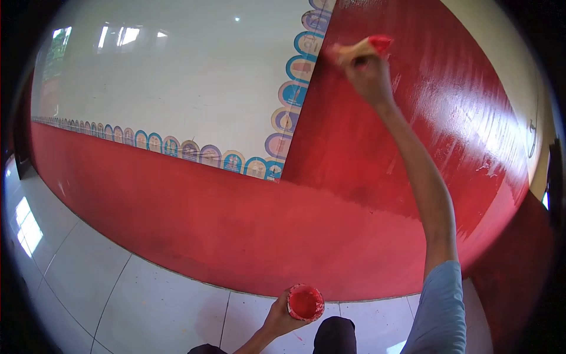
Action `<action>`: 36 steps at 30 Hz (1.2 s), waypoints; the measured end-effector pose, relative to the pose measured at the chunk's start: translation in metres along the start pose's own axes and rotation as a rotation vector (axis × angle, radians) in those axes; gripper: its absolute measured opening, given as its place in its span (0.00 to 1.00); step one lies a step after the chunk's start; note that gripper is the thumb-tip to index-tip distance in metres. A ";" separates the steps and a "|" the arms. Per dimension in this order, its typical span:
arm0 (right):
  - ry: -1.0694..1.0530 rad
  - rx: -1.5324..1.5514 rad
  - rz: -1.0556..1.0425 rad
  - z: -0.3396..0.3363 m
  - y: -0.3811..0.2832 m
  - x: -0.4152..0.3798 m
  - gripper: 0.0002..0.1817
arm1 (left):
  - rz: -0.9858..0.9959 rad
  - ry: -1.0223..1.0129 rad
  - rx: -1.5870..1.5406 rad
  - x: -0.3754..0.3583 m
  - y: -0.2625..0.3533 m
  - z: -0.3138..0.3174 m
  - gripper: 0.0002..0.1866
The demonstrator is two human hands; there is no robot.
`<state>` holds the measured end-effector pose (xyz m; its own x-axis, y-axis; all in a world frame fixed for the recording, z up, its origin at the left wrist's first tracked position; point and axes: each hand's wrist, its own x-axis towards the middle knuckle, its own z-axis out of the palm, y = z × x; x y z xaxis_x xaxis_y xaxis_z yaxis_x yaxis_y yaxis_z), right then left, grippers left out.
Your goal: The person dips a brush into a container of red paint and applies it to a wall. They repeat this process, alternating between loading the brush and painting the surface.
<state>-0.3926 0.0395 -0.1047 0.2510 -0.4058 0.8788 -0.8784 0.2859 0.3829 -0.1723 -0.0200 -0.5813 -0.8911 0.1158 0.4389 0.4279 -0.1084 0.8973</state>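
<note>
My right hand (370, 79) is raised at the upper right, closed round a paintbrush (356, 50) with a pale handle and red paint on it. The brush is close to the red wall (365, 135), beside the right edge of the whiteboard; whether its bristles touch is blurred. Low in the view, my left hand (280, 318) holds a small cup (305, 302) of red paint, its rim smeared with paint. Wet, shiny dark red covers the upper right of the wall, and a duller, lighter red lies below.
The whiteboard (177, 76) has a border of arch-shaped paper cutouts (234, 160) along its bottom and right edges. White floor tiles (165, 301) lie below the wall. My knees show at the bottom. A cream wall (480, 23) stands at the right.
</note>
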 end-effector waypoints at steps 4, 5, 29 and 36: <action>0.037 -0.274 -0.330 0.004 -0.017 -0.016 0.11 | 0.015 0.015 0.043 0.000 0.009 0.002 0.45; -0.028 -0.245 -0.327 0.012 -0.022 -0.041 0.13 | 0.012 0.014 0.050 0.000 0.008 0.003 0.45; -0.529 -0.003 -0.231 0.032 -0.084 -0.176 0.16 | -0.047 0.007 0.069 0.000 0.005 0.009 0.44; -0.097 0.125 -0.082 -0.003 0.007 -0.041 0.07 | -0.001 0.020 0.067 0.006 0.003 0.007 0.43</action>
<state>-0.4077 0.0606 -0.1379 0.2885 -0.5068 0.8124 -0.9019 0.1410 0.4082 -0.1757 -0.0124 -0.5758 -0.8942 0.0958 0.4373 0.4353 -0.0418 0.8993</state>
